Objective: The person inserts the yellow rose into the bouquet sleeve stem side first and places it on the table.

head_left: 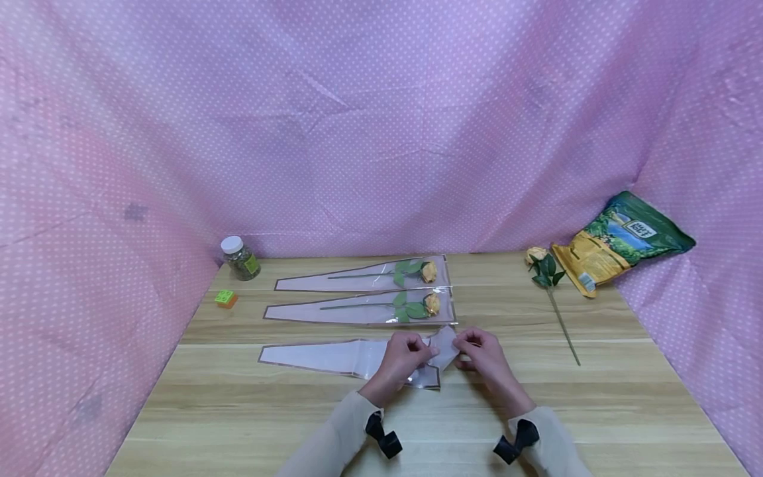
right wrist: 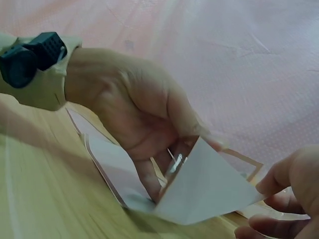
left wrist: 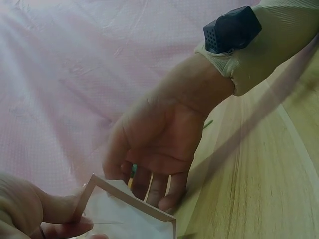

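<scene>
A clear flower sleeve (head_left: pixel 324 358) with a brown border and white backing lies in front, its wide end lifted and folded back. My left hand (head_left: pixel 398 363) pinches that end between thumb and finger. Opposite it, my right hand (head_left: pixel 485 361) pinches a corner of the white sheet. The left wrist view shows the sleeve's bordered edge (left wrist: pixel 137 201) raised between both hands. A white triangular flap (right wrist: pixel 204 186) stands up in the right wrist view. Behind lie two sleeves, the nearer (head_left: pixel 357 313) and farther (head_left: pixel 352 281), each holding a yellow rose.
On the right lies a loose yellow rose (head_left: pixel 560 318) with a long stem, its bloom near a green and yellow bag (head_left: pixel 622 242). At the back left are a white-lidded jar (head_left: pixel 241 258) and a small green and orange block (head_left: pixel 226 299). Pink dotted cloth (head_left: pixel 381 132) hangs behind the table.
</scene>
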Demonstrator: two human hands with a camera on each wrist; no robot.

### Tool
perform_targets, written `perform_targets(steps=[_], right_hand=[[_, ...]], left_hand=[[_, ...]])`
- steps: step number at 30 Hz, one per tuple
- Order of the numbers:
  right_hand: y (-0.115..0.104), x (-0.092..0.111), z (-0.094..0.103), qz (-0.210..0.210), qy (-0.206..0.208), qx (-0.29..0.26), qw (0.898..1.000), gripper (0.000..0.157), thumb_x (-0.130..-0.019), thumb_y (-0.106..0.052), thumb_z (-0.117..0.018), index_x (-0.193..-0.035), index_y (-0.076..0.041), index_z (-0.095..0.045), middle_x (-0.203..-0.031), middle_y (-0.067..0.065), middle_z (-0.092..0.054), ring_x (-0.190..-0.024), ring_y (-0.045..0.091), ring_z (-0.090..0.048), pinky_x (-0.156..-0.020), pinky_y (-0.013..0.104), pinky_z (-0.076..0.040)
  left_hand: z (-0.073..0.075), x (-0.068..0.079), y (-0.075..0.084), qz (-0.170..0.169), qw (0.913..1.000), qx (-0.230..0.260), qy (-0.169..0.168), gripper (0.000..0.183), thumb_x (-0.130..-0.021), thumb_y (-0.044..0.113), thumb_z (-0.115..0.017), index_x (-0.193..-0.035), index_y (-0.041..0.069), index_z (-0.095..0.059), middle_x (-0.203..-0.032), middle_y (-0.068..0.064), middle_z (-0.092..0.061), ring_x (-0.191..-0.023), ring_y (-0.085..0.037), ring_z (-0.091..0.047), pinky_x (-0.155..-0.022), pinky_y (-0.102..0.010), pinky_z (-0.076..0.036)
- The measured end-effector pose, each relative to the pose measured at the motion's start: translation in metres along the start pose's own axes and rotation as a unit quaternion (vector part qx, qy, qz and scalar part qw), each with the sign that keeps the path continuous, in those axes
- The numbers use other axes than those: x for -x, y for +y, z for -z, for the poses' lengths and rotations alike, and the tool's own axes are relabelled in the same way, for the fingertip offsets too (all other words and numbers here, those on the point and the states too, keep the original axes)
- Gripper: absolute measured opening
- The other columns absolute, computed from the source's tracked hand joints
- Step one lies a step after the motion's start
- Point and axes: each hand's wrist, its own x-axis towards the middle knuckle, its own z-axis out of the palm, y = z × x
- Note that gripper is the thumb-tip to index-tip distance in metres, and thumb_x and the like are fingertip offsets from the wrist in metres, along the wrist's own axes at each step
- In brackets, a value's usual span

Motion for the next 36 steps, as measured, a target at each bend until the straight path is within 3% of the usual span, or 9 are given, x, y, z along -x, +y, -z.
perform_targets(steps=[9,15,21,29,36], right_hand=[[0.004,-0.006,0.009,0.013,0.018,0.068,0.997,0.011,-0.091,-0.005,-0.064,-0.096,0.004,-0.064,-0.080,-0.001,-0.059,-0.071,0.010,-0.056,-0.057,0.024,-0.054],[0.004,-0.006,0.012,0.019,0.015,0.087,0.996,0.013,-0.091,-0.006,-0.066,-0.097,0.005,-0.065,-0.078,0.000,-0.059,-0.066,0.011,-0.054,-0.052,0.025,-0.051],[0.006,-0.008,0.013,0.016,-0.001,0.071,0.997,0.012,-0.094,-0.006,-0.064,-0.098,0.005,-0.063,-0.070,0.000,-0.059,-0.057,0.011,-0.055,-0.049,0.025,-0.050],[0.001,-0.007,0.017,-0.012,-0.045,0.024,0.999,0.012,-0.095,-0.009,-0.063,-0.100,0.002,-0.063,-0.069,-0.003,-0.065,-0.057,0.010,-0.059,-0.050,0.025,-0.051],[0.001,-0.008,0.018,-0.016,-0.036,0.069,0.997,0.015,-0.091,-0.005,-0.065,-0.102,0.004,-0.061,-0.067,-0.002,-0.063,-0.058,0.011,-0.059,-0.049,0.025,-0.050]], left_hand=[[-0.004,-0.002,0.001,0.004,0.9991,-0.021,0.037,0.025,-0.091,0.015,-0.070,-0.077,-0.005,-0.066,-0.066,0.006,-0.052,-0.062,-0.010,-0.049,-0.058,-0.021,-0.040],[-0.008,-0.002,0.002,0.004,0.9987,-0.020,0.046,0.016,-0.085,0.006,-0.067,-0.078,-0.009,-0.066,-0.067,0.004,-0.052,-0.064,-0.010,-0.049,-0.059,-0.022,-0.040],[-0.011,-0.003,0.003,0.006,0.9983,-0.027,0.052,0.011,-0.078,0.002,-0.064,-0.077,-0.009,-0.068,-0.067,0.004,-0.054,-0.062,-0.010,-0.049,-0.058,-0.021,-0.040],[-0.014,-0.003,0.005,-0.008,0.9958,-0.069,0.059,0.011,-0.081,0.006,-0.064,-0.074,-0.002,-0.068,-0.069,0.005,-0.055,-0.066,-0.008,-0.047,-0.059,-0.020,-0.039],[-0.022,-0.002,0.006,-0.009,0.9941,-0.095,0.053,0.011,-0.081,0.007,-0.063,-0.073,0.002,-0.068,-0.069,0.004,-0.058,-0.064,-0.006,-0.048,-0.056,-0.019,-0.039]])
